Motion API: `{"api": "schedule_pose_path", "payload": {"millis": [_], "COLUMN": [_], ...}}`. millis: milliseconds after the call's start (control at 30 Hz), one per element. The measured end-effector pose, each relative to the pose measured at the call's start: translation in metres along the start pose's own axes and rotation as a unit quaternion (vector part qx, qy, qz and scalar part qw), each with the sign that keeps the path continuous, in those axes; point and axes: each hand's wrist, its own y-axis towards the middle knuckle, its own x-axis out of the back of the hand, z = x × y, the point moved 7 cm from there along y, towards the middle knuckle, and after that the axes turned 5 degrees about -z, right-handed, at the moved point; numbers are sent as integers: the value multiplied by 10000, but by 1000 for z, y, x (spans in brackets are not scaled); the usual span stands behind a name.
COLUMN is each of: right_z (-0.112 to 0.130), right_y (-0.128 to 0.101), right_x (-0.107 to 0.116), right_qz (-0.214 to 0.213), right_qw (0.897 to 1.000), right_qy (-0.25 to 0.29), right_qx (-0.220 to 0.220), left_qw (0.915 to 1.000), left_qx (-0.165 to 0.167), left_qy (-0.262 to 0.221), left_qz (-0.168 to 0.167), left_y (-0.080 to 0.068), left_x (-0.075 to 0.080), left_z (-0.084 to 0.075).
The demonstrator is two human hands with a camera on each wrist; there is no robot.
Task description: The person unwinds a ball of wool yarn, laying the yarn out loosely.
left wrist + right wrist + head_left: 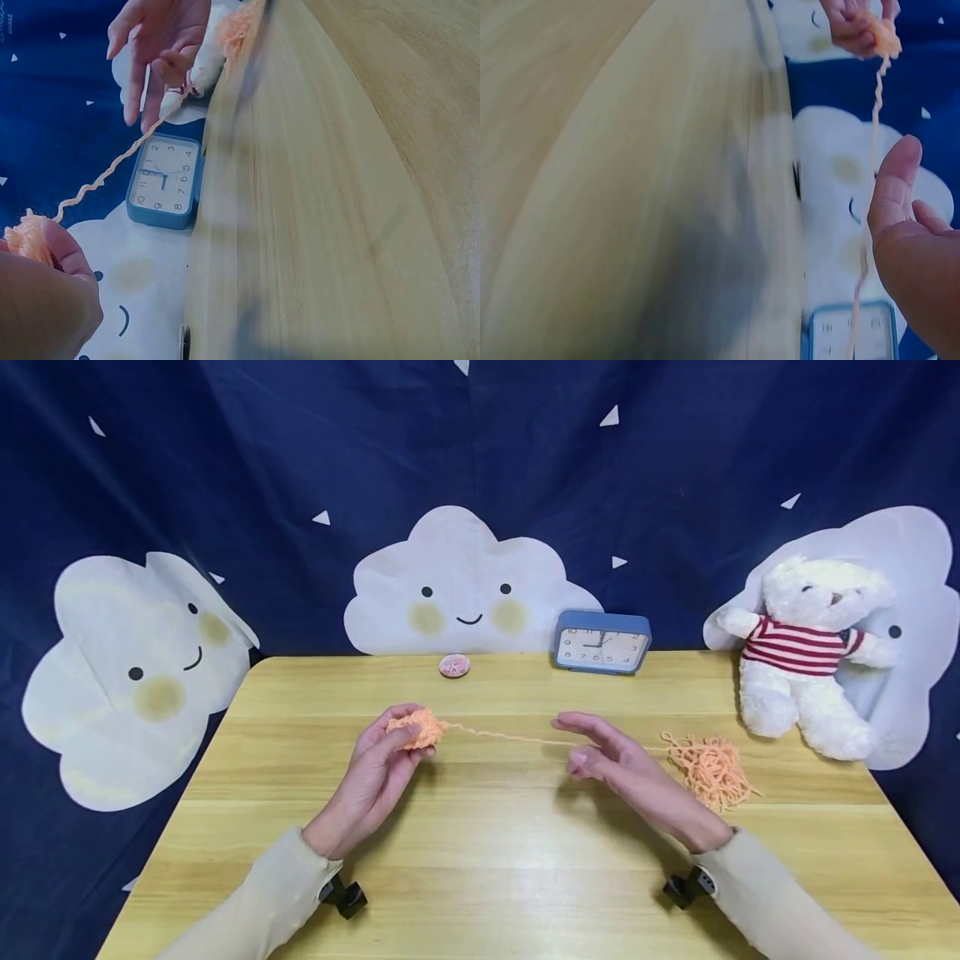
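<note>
My left hand (382,760) holds a small wound ball of peach yarn (426,727) between thumb and fingers, raised above the table. From the ball a strand of yarn (510,737), kinked near the ball, runs right to my right hand (626,768). That hand has its thumb and fingers spread apart, and the strand passes by them; in the right wrist view the strand (876,127) runs beside the thumb. Beyond the right hand, the strand meets a loose, tangled heap of peach yarn (716,772) on the table. The left palm is partly hidden by the ball.
A blue alarm clock (603,642) stands at the table's back edge, with a small round pink item (454,666) left of it. A white teddy bear (810,652) in a striped shirt sits at the back right. A dark blue curtain (285,452) hangs behind the wooden table (495,860).
</note>
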Motion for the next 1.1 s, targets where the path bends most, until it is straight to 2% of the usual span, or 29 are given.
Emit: {"api": "schedule_pose_path", "payload": {"millis": [267, 467, 567, 700, 867, 1100], "right_z": [1, -1, -1, -1, 1, 5], "right_y": [18, 25, 26, 24, 17, 3], "right_x": [-40, -57, -58, -50, -38, -13], "right_qz": [508, 600, 438, -19, -577, -1151], "right_qw": [9981, 9969, 9977, 9984, 9952, 9899], "right_qy": [361, 455, 416, 302, 559, 763], "right_qx": [-40, -205, -320, -474, -562, -327], "left_qw": [9999, 9998, 9999, 9999, 9999, 9999], "left_qx": [16, 56, 29, -21, -31, -34], "left_qy": [112, 179, 141, 130, 117, 38], "left_qz": [3, -69, -74, -83, -110, -92], "left_y": [0, -2, -2, -2, -1, 1], "left_x": [3, 4, 4, 4, 6, 7], "left_z": [0, 1, 1, 1, 1, 0]}}
